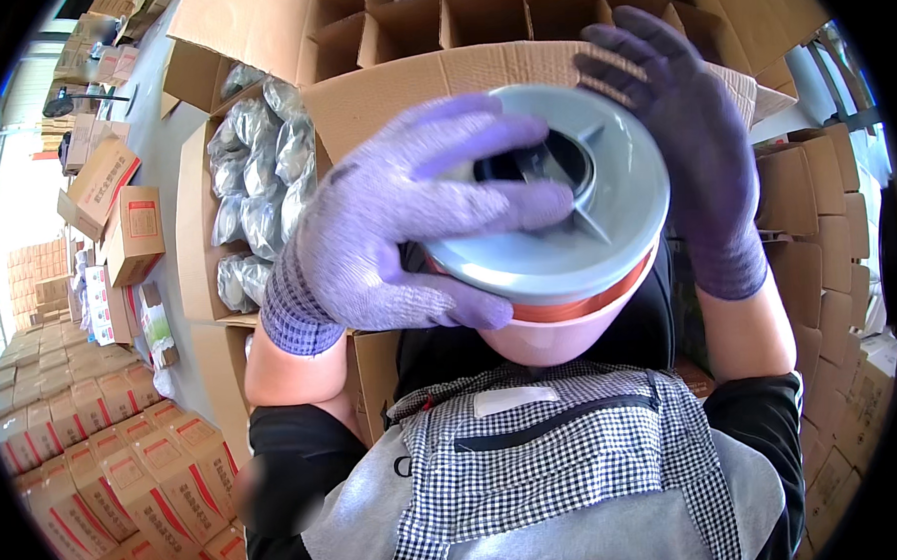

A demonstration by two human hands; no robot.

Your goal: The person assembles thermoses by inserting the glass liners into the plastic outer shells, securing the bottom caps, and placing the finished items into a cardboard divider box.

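My left hand [406, 217], in a light purple knitted glove, grips a stack of nested round plastic pieces. Its fingers lie over the middle of the top piece, and its thumb presses near the rim below. On top is a blue-grey round piece [468, 259] with raised ribs and a dark ring [569, 165] around its centre. An orange rim [609, 298] shows beneath it, then a pink pot [541, 341] at the bottom, in front of my apron. My right hand [688, 139], in a darker purple glove, is beside the stack with its fingers spread, holding nothing.
Ahead stands an open carton [440, 75] with cardboard dividers forming several cells. To its left, another carton [201, 231] holds several clear-wrapped items [259, 178]. Stacked closed cartons [127, 474] fill the lower left. Folded cardboard [816, 224] lines the right.
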